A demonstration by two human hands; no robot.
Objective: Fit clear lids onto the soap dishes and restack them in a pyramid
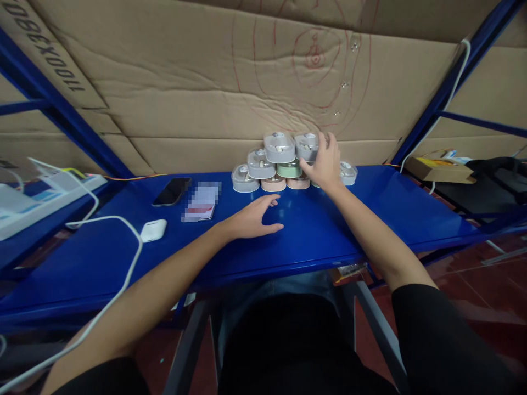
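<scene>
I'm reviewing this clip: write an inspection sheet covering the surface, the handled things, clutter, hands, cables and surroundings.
Surface: blue table, glossy.
Handled things: small boxes with see-through lids, stacked in three tiers; grey, green and pink ones show, two grey ones on top.
Clutter: dark-screened phone, second phone with blurred screen, white earbud case, all left of the stack.
Hands: right hand at the upper right box, grip unclear; left hand open in front of the stack, holding nothing seen.
Cables: white cable at left; another white cable along the right post.
Surroundings: cardboard wall behind; open carton at right.
</scene>
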